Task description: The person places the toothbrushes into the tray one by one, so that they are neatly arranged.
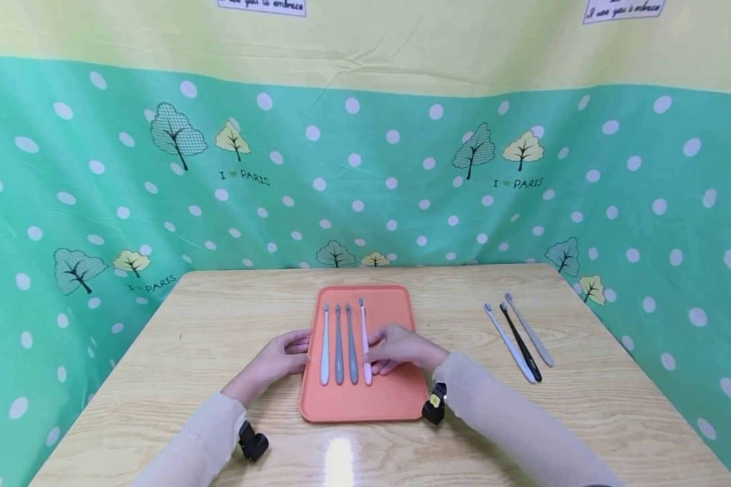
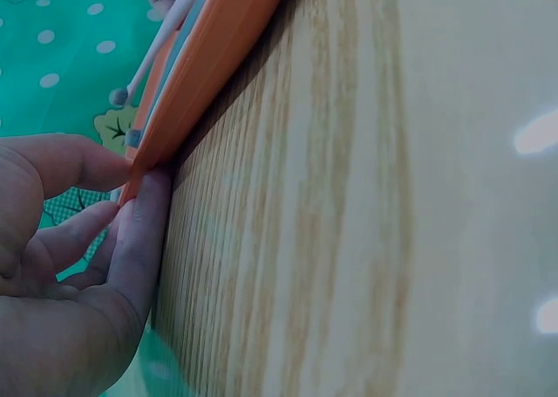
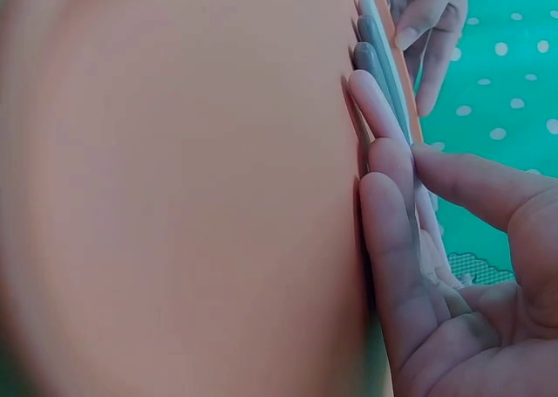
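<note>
An orange-pink tray (image 1: pixel 396 399) lies on the table with toothbrushes side by side on it. From the left come a pale blue toothbrush (image 1: pixel 325 345), a grey toothbrush (image 1: pixel 339 345), another grey toothbrush (image 1: pixel 351 345) and a pink toothbrush (image 1: pixel 365 338). My right hand (image 1: pixel 401 347) pinches the pink toothbrush between thumb and fingers, low over the tray; its handle also shows in the right wrist view. At the tray's left rim, my left hand (image 1: pixel 283 358) holds the edge, thumb and fingers (image 2: pixel 139 240) on either side in the left wrist view.
To the right on the wooden table (image 1: pixel 231 311) lie a whitish toothbrush (image 1: pixel 510 343), a black toothbrush (image 1: pixel 521 343) and a light grey toothbrush (image 1: pixel 530 331), slanting. A green and yellow patterned curtain (image 1: pixel 365 169) stands behind the table and along its sides.
</note>
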The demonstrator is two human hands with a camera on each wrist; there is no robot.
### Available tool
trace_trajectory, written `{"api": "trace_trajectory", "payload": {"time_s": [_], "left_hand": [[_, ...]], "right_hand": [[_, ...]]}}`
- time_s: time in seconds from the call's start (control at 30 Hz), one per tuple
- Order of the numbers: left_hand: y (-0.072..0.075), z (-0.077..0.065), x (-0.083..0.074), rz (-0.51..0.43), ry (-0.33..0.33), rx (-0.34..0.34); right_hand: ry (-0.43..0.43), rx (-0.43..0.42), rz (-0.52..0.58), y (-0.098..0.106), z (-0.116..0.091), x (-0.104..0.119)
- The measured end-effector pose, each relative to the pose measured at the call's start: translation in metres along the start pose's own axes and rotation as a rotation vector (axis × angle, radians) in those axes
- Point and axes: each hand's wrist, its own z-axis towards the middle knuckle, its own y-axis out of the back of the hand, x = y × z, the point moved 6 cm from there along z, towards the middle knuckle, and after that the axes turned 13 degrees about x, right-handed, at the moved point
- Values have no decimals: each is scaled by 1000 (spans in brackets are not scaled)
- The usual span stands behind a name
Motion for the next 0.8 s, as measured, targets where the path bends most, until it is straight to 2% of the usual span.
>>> {"api": "trace_trajectory", "payload": {"time_s": [0.37, 0.8], "left_hand": [[0, -1, 0, 6, -6, 5], [0, 1, 2, -1, -8, -2]], "right_hand": [[-10, -26, -61, -1, 0, 3], [-38, -16, -22, 0, 0, 1]]}}
